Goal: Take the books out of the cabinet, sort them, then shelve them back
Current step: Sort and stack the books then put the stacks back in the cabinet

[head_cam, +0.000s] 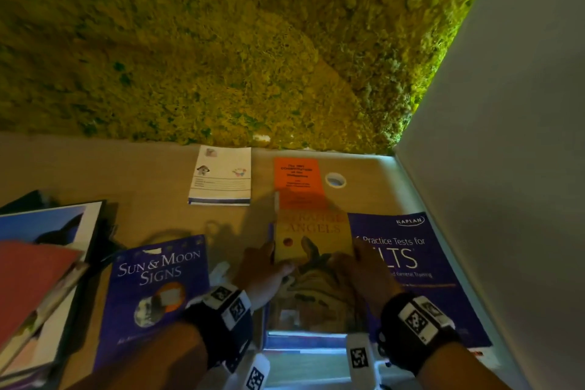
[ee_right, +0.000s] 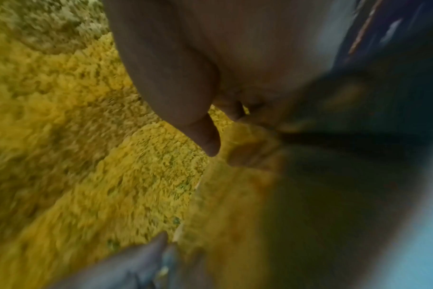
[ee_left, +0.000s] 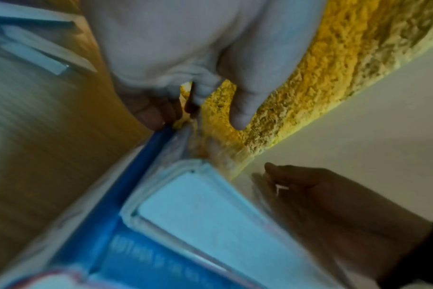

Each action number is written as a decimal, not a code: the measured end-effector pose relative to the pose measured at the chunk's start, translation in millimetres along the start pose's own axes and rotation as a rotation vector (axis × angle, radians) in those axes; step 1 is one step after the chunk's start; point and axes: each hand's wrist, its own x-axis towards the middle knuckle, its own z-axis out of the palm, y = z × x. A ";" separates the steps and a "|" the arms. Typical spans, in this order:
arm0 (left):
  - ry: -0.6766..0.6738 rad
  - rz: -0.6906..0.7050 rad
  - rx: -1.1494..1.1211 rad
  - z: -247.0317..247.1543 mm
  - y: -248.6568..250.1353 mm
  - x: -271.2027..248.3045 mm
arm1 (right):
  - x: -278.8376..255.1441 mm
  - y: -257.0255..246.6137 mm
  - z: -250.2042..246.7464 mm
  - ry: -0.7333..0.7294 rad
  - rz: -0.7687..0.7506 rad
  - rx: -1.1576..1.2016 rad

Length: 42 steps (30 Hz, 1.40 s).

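A yellow book titled "Strange Angels" lies on top of a blue book, low over the wooden table in the centre. My left hand grips the yellow book's left edge, with the thumb on the cover. On the opposite edge, my right hand holds it with curled fingers. In the left wrist view my left hand curls at the blue book's edge and my right hand is at the far side. The right wrist view is blurred; my right hand is over the yellow cover.
The purple "Sun & Moon Signs" book lies to the left and a purple Kaplan test book to the right. An orange booklet, a white booklet and a tape roll sit by the moss wall. Stacked books fill the left edge.
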 end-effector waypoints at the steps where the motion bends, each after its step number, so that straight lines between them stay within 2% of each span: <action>1: 0.019 0.000 0.084 3.8 -14.0 9.2 | -0.3 2.5 1.9 -0.010 0.010 -0.073; 3: 0.039 0.001 0.171 6.1 -30.8 16.3 | -2.8 1.3 6.5 -0.032 0.006 -0.231; 6: 0.032 -0.011 0.116 -6.4 -10.8 -10.1 | -6.4 -7.1 10.1 -0.112 -0.034 -0.352; 9: 0.016 -0.018 0.088 -11.4 -4.9 -16.3 | -4.3 -14.1 11.3 -0.159 -0.041 -0.327; 13: 0.019 -0.008 0.076 -4.7 -28.8 -2.8 | -9.5 -20.1 10.5 -0.173 -0.020 -0.362; 15: -0.014 0.022 0.060 -8.2 -23.5 -12.9 | -9.2 -27.1 12.3 -0.154 -0.073 -0.382; 19: -0.054 0.073 -0.019 -32.2 0.0 -46.1 | -10.4 -68.9 30.5 -0.080 -0.290 -0.361; 22: 0.083 0.048 -0.068 -66.6 -13.9 -59.6 | -27.8 -107.0 69.2 -0.086 -0.383 -0.353; 24: 0.180 0.014 0.004 -99.4 -38.8 -65.2 | -33.8 -111.3 99.6 -0.194 -0.439 -0.409; 28: 0.489 -0.109 0.022 -149.7 -94.0 -72.9 | -47.2 -93.5 170.1 -0.516 -0.330 -0.550; 31: 0.460 -0.136 -0.048 -156.2 -120.2 -83.2 | -44.0 -69.5 205.4 -0.648 -0.245 -0.616; 33: 0.417 -0.063 -0.127 -153.7 -123.8 -89.5 | -42.5 -56.2 218.1 -0.617 -0.150 -0.579; 35: 0.380 -0.015 -0.290 -154.3 -124.9 -94.2 | -40.9 -42.8 225.4 -0.513 -0.112 -0.491; 40: 0.228 -0.038 -0.804 -162.3 -123.9 -102.0 | -32.6 -20.5 226.2 -0.312 -0.042 -0.267; 42: 0.219 -0.012 -0.878 -157.6 -106.3 -102.3 | -34.9 -21.8 226.9 -0.287 -0.022 -0.219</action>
